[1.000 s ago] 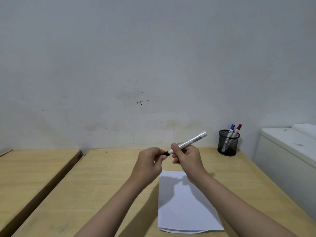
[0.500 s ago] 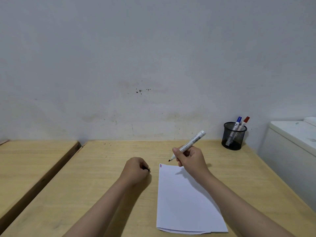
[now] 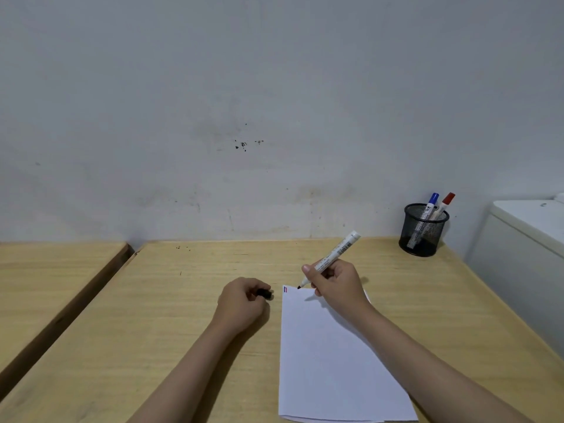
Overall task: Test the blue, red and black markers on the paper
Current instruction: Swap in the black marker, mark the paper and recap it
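A white sheet of paper [image 3: 329, 355] lies on the wooden table [image 3: 189, 300], with small blue and red marks [image 3: 285, 289] at its top left corner. My right hand [image 3: 337, 285] holds the uncapped black marker [image 3: 335, 254], its tip just above the paper's top edge, right of those marks. My left hand [image 3: 244, 300] rests on the table left of the paper, closed around the black cap [image 3: 265, 293]. The blue marker [image 3: 429, 205] and red marker [image 3: 445, 203] stand capped in the black mesh cup [image 3: 422, 232] at the back right.
A second wooden table [image 3: 45, 270] stands to the left across a narrow gap. A white appliance [image 3: 528, 239] sits against the table's right side. A grey wall runs right behind the table.
My hands pulled the cap off the black marker and came apart. The left hand dropped to the table with the cap; the right lowered the marker tip toward the paper's top edge.
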{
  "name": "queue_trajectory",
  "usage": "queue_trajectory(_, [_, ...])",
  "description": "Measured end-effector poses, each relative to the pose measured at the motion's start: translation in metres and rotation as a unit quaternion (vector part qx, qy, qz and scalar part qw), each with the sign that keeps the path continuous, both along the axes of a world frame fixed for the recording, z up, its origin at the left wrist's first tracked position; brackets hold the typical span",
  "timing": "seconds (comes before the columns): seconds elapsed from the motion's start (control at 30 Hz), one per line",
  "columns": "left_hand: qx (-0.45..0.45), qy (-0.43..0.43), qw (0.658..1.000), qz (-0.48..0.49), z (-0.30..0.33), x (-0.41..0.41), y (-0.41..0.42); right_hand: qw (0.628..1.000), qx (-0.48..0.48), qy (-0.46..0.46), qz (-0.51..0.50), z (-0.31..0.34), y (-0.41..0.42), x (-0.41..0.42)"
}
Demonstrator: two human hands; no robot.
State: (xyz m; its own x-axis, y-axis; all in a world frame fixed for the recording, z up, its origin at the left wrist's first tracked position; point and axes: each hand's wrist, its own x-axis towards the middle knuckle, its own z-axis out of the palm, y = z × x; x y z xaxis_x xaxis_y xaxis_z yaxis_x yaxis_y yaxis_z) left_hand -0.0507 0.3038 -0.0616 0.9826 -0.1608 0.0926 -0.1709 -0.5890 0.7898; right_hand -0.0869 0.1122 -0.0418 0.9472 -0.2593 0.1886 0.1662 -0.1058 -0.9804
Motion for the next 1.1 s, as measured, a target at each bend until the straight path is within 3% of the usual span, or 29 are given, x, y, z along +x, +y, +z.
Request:
queue_trajectory(0.1, [0.023, -0.033, 0.998, 0.050, 0.010, 0.004, -0.006, 1.000, 0.009, 0.001, 0.004, 0.000, 0.000, 0.002])
queue_trajectory(0.2, [0.151, -0.079, 0.985, 0.023, 0.024, 0.018, -0.010, 1.000, 0.013, 0.000, 0.006, -0.002, -0.001, 0.005])
queue_trajectory(0.33, [0.296, -0.037, 0.954, -0.035, 0.036, 0.032, -0.021, 1.000, 0.016, 0.001, 0.007, -0.005, -0.002, 0.006])
queue_trajectory(0.43, [0.326, -0.002, 0.944, -0.058, 0.036, 0.035, -0.027, 1.000, 0.012, 0.003, 0.006, -0.006, -0.004, 0.006])
queue_trajectory(0.73, [0.184, 0.071, 0.979, -0.051, 0.025, 0.037, -0.013, 0.999, 0.036, 0.015, 0.004, -0.010, -0.006, 0.002])
queue_trajectory(0.87, [0.078, 0.085, 0.993, -0.038, 0.017, 0.032, -0.005, 0.999, 0.044, 0.012, 0.002, -0.012, -0.003, 0.004])
queue_trajectory(0.97, [-0.055, 0.093, 0.994, -0.005, 0.007, 0.022, -0.003, 0.998, 0.058, 0.005, -0.001, -0.011, -0.001, 0.004])
queue_trajectory(1.1, [-0.146, 0.010, 0.989, 0.007, -0.006, 0.014, 0.003, 0.997, 0.070, 0.016, -0.008, -0.012, 0.000, 0.008])
